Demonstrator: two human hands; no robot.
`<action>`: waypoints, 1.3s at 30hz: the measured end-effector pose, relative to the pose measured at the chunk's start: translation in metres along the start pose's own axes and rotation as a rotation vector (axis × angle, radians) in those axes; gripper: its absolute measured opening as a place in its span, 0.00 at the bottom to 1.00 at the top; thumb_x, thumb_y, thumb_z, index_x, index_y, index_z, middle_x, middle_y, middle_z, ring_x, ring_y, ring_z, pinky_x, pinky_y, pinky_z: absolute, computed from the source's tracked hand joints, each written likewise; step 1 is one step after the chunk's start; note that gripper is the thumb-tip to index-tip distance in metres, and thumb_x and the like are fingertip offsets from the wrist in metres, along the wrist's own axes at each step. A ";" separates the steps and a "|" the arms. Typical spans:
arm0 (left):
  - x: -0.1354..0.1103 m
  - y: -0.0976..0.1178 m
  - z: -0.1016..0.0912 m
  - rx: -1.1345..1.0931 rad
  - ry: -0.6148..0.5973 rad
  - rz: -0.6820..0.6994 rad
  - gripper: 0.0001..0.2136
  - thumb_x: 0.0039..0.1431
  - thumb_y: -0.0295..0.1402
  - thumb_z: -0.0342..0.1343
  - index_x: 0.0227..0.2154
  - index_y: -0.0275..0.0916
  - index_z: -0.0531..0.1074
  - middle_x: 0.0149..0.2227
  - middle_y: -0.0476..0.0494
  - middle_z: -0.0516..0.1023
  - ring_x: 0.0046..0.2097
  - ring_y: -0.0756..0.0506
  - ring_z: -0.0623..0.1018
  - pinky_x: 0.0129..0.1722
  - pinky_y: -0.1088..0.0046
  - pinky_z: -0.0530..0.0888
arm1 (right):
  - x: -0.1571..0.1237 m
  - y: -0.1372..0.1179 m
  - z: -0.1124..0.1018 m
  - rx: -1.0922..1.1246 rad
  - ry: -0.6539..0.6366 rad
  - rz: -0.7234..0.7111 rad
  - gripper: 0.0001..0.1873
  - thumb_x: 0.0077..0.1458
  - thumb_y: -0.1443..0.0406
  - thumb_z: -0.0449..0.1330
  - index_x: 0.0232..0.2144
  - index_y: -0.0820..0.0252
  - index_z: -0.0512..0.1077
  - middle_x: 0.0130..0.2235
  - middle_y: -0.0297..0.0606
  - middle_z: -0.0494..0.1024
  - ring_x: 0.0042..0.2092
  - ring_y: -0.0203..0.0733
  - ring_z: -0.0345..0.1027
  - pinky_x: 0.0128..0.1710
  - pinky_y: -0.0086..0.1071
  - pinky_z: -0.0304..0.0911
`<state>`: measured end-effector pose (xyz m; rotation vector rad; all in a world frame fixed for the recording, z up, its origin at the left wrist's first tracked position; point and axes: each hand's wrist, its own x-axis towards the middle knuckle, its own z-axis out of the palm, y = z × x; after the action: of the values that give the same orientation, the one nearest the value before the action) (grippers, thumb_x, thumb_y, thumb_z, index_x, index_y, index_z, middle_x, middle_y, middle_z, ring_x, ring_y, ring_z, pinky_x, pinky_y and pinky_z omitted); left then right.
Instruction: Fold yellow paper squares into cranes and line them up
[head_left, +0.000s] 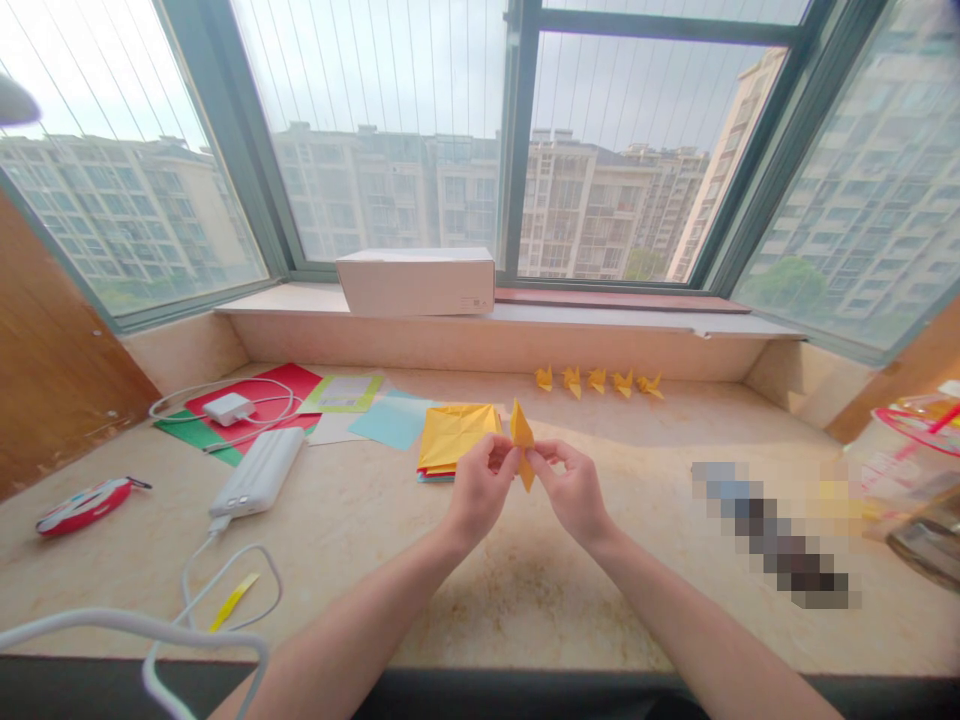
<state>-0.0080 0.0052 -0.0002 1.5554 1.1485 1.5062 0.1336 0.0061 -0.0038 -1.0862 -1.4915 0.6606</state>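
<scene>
Between my two hands is a small piece of folded yellow origami paper (521,428), long and pointed at top and bottom. My left hand (482,480) pinches its left side, thumb and fingers together. From the right, my right hand (571,488) pinches the same paper at its other edge. Just behind my left hand lies a stack of square paper (456,432), yellow on top with red and blue sheets at its lower edge. Along the back of the counter several small yellow paper cranes (598,380) stand in a row.
Coloured sheets (390,418) spread at the back left. A white power bank (259,472), its cable (274,575), a charger (229,408) and a red-and-white object (86,508) occupy the left side. A white box (416,283) sits on the sill; a clear plastic container (904,460) stands right.
</scene>
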 end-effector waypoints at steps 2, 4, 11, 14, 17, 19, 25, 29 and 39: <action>-0.001 0.002 0.000 0.058 0.005 0.044 0.07 0.58 0.36 0.59 0.30 0.37 0.74 0.28 0.46 0.79 0.30 0.47 0.78 0.31 0.74 0.74 | -0.001 -0.001 0.000 -0.029 0.021 -0.025 0.10 0.57 0.60 0.61 0.33 0.59 0.78 0.32 0.39 0.83 0.36 0.45 0.75 0.39 0.38 0.65; -0.001 0.003 -0.001 0.105 0.005 0.089 0.07 0.59 0.35 0.59 0.29 0.37 0.75 0.28 0.45 0.81 0.30 0.47 0.79 0.32 0.74 0.74 | -0.002 -0.003 0.000 -0.052 0.036 -0.077 0.08 0.57 0.61 0.61 0.32 0.59 0.78 0.32 0.38 0.81 0.35 0.44 0.74 0.38 0.37 0.66; -0.003 0.003 -0.001 0.144 0.021 0.126 0.06 0.58 0.33 0.59 0.31 0.37 0.79 0.30 0.44 0.83 0.32 0.45 0.81 0.34 0.72 0.76 | -0.007 -0.006 0.001 -0.124 0.008 -0.271 0.10 0.61 0.66 0.57 0.38 0.56 0.79 0.38 0.41 0.79 0.41 0.45 0.73 0.43 0.38 0.68; -0.003 0.002 0.000 0.073 -0.004 0.097 0.07 0.58 0.35 0.61 0.34 0.38 0.79 0.33 0.42 0.83 0.34 0.44 0.82 0.37 0.70 0.77 | -0.010 -0.005 0.004 -0.219 -0.008 -0.304 0.13 0.62 0.67 0.54 0.42 0.56 0.78 0.41 0.44 0.77 0.43 0.48 0.71 0.45 0.42 0.67; -0.002 0.001 0.001 -0.053 -0.001 0.043 0.08 0.57 0.37 0.62 0.35 0.37 0.77 0.34 0.42 0.83 0.37 0.44 0.82 0.39 0.69 0.76 | -0.012 -0.005 0.007 -0.279 -0.013 -0.340 0.15 0.62 0.68 0.53 0.46 0.56 0.77 0.44 0.47 0.75 0.44 0.50 0.69 0.46 0.45 0.67; 0.000 0.000 0.001 -0.142 0.011 0.009 0.09 0.55 0.38 0.63 0.35 0.37 0.75 0.34 0.43 0.82 0.37 0.44 0.81 0.39 0.70 0.76 | -0.012 -0.004 0.008 -0.280 -0.029 -0.356 0.16 0.62 0.68 0.53 0.49 0.55 0.76 0.45 0.47 0.75 0.45 0.50 0.69 0.47 0.46 0.67; 0.007 -0.001 -0.002 -0.199 0.023 -0.075 0.12 0.54 0.38 0.64 0.36 0.35 0.74 0.35 0.42 0.80 0.37 0.45 0.79 0.38 0.71 0.74 | -0.006 -0.005 0.003 -0.230 -0.081 -0.362 0.16 0.62 0.68 0.54 0.48 0.53 0.76 0.45 0.43 0.78 0.48 0.49 0.71 0.50 0.45 0.65; 0.010 0.001 -0.006 -0.183 0.015 -0.086 0.11 0.57 0.39 0.61 0.36 0.35 0.75 0.37 0.41 0.80 0.38 0.45 0.79 0.37 0.71 0.74 | -0.005 -0.007 0.001 -0.156 -0.077 -0.333 0.14 0.63 0.66 0.55 0.48 0.53 0.75 0.45 0.40 0.80 0.48 0.47 0.72 0.52 0.44 0.63; 0.009 -0.002 -0.005 -0.215 -0.134 -0.058 0.11 0.60 0.40 0.58 0.36 0.37 0.73 0.34 0.45 0.77 0.35 0.47 0.76 0.36 0.72 0.72 | 0.008 0.000 0.000 0.222 -0.015 0.090 0.16 0.52 0.54 0.65 0.38 0.58 0.72 0.37 0.41 0.80 0.38 0.44 0.75 0.40 0.38 0.69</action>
<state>-0.0134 0.0143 0.0019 1.4411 0.9157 1.4148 0.1337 0.0129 0.0000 -0.9830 -1.3516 0.8770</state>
